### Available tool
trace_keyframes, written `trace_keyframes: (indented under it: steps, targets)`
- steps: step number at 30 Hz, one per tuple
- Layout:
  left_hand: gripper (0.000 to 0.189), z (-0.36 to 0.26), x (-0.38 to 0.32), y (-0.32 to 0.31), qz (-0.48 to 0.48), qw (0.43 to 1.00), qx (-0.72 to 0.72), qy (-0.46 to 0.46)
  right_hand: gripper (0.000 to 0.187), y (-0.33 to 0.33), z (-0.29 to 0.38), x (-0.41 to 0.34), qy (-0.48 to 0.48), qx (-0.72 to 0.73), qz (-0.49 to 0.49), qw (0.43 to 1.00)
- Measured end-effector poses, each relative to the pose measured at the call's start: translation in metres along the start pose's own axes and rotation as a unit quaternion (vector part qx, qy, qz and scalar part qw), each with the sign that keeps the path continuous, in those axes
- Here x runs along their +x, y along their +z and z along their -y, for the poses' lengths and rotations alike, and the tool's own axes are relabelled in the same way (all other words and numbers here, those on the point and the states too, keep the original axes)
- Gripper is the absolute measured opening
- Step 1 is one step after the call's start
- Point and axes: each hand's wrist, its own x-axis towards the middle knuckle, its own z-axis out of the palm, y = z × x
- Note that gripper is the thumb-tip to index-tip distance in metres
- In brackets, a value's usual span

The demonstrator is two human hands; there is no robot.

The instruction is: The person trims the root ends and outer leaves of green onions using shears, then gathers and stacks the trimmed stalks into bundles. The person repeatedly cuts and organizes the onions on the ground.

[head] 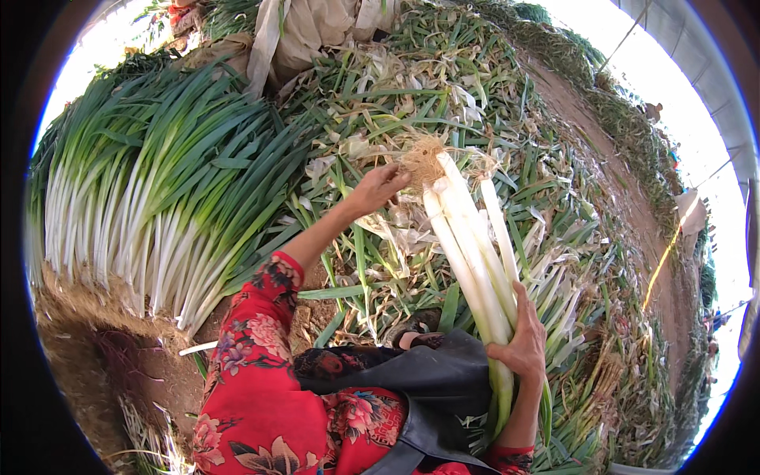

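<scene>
Several long green onions [469,249] with thick white stalks stand slanted before me, roots at the upper end. My right hand [525,341] is wrapped around them low down, where the white turns green. By their brown, hairy roots [423,160] is my left hand [383,185], its fingers bent; whether it pinches any root or peel cannot be told. One stalk [497,222] lies slightly apart on the right side of the bunch. The green tops hang beside the black apron [427,371] over my lap.
To the left lies a large row of green onions [148,208], roots towards me. Peeled leaves and skins [409,101] cover the ground ahead and to the right. A pale cloth sack [332,35] is at the top. Purple twine [122,353] lies at lower left. A dirt path [623,172] curves along the right.
</scene>
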Motion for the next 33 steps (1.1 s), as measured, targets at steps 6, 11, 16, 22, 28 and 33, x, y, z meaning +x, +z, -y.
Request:
trace_keyframes:
  steps: [6, 11, 16, 22, 28, 33]
  targets:
    - [0.015, -0.016, 0.03, -0.022, -0.245, 0.792, 0.546, 0.123, 0.102, 0.002, 0.001, -0.006, 0.015, -0.008, 0.015, 1.0]
    - [0.019, -0.046, 0.007, -0.092, -0.208, 0.829, 0.519, 0.0, 0.1, 0.0, -0.006, -0.004, 0.024, 0.017, 0.006, 1.0]
    - [0.037, -0.071, -0.03, 0.003, -0.086, 0.888, 0.349, 0.286, 0.099, -0.003, -0.003, 0.0, 0.023, 0.02, 0.017, 0.999]
    - [0.019, -0.071, -0.014, 0.047, -0.153, 0.872, 0.344, 0.312, 0.098, -0.003, 0.002, -0.003, 0.017, 0.018, 0.012, 1.0]
    - [0.014, -0.067, 0.002, -0.061, -0.236, 0.794, 0.559, 0.035, 0.098, -0.002, -0.002, -0.006, 0.047, 0.013, 0.025, 0.998]
    - [0.046, -0.076, -0.039, -0.026, -0.202, 0.694, 0.634, 0.275, 0.098, -0.003, -0.002, -0.004, 0.025, 0.028, 0.02, 0.999]
